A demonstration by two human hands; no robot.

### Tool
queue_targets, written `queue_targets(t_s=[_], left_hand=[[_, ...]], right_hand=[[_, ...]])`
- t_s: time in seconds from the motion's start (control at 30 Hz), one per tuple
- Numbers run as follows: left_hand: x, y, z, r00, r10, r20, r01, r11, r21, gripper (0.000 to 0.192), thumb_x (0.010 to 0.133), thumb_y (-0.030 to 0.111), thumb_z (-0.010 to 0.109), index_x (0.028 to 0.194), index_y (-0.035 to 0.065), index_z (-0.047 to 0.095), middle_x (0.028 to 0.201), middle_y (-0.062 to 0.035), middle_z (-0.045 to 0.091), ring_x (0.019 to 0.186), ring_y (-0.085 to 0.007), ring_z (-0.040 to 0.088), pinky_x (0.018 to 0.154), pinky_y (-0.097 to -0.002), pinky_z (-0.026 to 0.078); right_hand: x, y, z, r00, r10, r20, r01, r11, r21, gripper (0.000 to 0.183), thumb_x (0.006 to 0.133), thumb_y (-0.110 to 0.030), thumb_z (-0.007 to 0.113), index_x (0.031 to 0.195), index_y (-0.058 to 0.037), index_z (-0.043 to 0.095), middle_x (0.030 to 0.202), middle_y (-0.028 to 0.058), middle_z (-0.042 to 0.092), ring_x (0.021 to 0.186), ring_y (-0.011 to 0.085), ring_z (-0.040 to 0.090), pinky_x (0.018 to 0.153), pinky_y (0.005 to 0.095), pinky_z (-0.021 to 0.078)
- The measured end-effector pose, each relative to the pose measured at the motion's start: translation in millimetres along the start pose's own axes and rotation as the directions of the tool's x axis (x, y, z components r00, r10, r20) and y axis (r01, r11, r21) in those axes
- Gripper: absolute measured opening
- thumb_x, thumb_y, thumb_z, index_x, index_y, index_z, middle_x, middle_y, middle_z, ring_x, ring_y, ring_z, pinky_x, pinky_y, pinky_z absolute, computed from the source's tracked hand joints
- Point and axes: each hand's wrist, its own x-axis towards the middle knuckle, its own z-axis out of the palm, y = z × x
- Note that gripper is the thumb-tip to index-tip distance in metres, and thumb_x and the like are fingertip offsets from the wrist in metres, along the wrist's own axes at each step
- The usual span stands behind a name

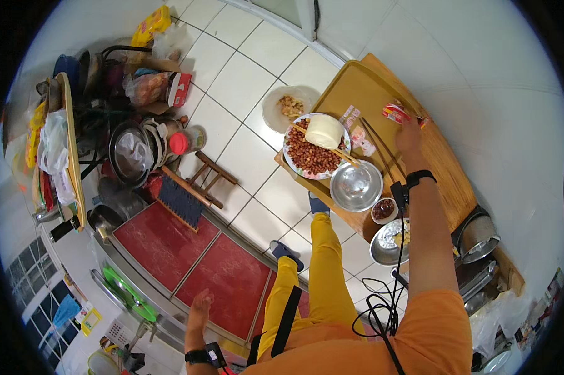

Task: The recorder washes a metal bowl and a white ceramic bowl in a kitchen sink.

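Observation:
Over the right part of a brown tray point(324, 96), my right hand point(409, 133) has its fingers closed on a small red and yellow packet point(395, 113). My left hand point(201, 307) hangs free at my side with nothing in it, its fingers slightly apart. Reddish-brown nuts point(310, 157) fill a patterned plate point(317, 176) at the tray's near left corner. A white, rounded block point(325, 132) sits on them, and light chopsticks point(350, 158) cross the plate. Beside it are a metal bowl point(356, 187), dark chopsticks point(380, 145) and a crumpled wrapper point(362, 140).
The tray lies on a wooden table point(450, 187). A cup of dark red food point(384, 209) and another metal bowl point(387, 246) stand nearer me. Left are a wooden stool point(211, 176), a brush point(181, 201) and a red-lidded jar point(181, 142). Black cable point(380, 304) hangs by my right arm.

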Motion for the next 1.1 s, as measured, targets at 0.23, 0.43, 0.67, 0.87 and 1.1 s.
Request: queue_targets(t_s=[0.23,0.43,0.67,0.87,1.1], left_hand=[[-13,-2,-6,0.998,0.047,0.039,-0.044,0.997,-0.062,0.043,0.093,0.030,0.052,0.130,0.0078,0.043,0.115,-0.0070,0.057,0.102,-0.0167,0.054,0.088,-0.0311,0.040],[-24,-12,-5,0.988,0.140,0.065,-0.128,0.979,-0.159,0.046,0.094,0.034,0.051,0.129,0.0049,0.043,0.111,-0.0048,0.058,0.100,-0.0160,0.055,0.083,-0.0286,0.042],[-43,-17,-18,0.988,0.152,-0.029,-0.153,0.986,-0.070,0.050,0.093,0.038,0.051,0.127,0.0023,0.044,0.110,-0.0065,0.058,0.100,-0.0174,0.057,0.077,-0.0281,0.046],[-33,-52,-22,0.998,0.058,-0.005,-0.058,0.978,-0.198,0.047,0.093,0.034,0.050,0.128,0.0040,0.043,0.107,-0.0060,0.061,0.098,-0.0164,0.058,0.078,-0.0263,0.043],[-20,-24,-11,0.998,-0.046,-0.030,0.040,0.981,-0.188,0.040,0.094,0.027,0.048,0.127,0.0055,0.044,0.106,-0.0038,0.061,0.093,-0.0157,0.059,0.074,-0.0268,0.042]], right_hand=[[5,-17,-9,0.999,0.038,-0.035,-0.028,0.971,0.239,0.039,0.075,-0.001,0.048,0.114,-0.0016,0.056,0.124,0.0176,0.048,0.115,0.0331,0.047,0.097,0.0420,0.0393],[-37,-165,-109,0.936,-0.341,-0.091,0.323,0.722,0.612,0.047,0.070,0.005,0.048,0.117,-0.0011,0.052,0.121,0.0168,0.049,0.113,0.0354,0.046,0.099,0.0421,0.0364],[-32,-255,-82,0.897,-0.430,0.097,0.346,0.823,0.450,0.045,0.075,0.000,0.051,0.120,0.0017,0.050,0.132,0.0159,0.043,0.116,0.0354,0.046,0.096,0.0393,0.0403],[-19,-201,-64,0.962,-0.259,0.083,0.191,0.861,0.472,0.036,0.075,-0.003,0.054,0.110,-0.0045,0.058,0.128,0.0155,0.048,0.114,0.0339,0.048,0.093,0.0412,0.0421],[19,-35,-14,0.997,-0.063,-0.037,0.064,0.998,0.010,0.048,0.077,-0.008,0.056,0.124,-0.0102,0.047,0.121,0.0208,0.047,0.109,0.0386,0.049,0.091,0.0470,0.0422]])
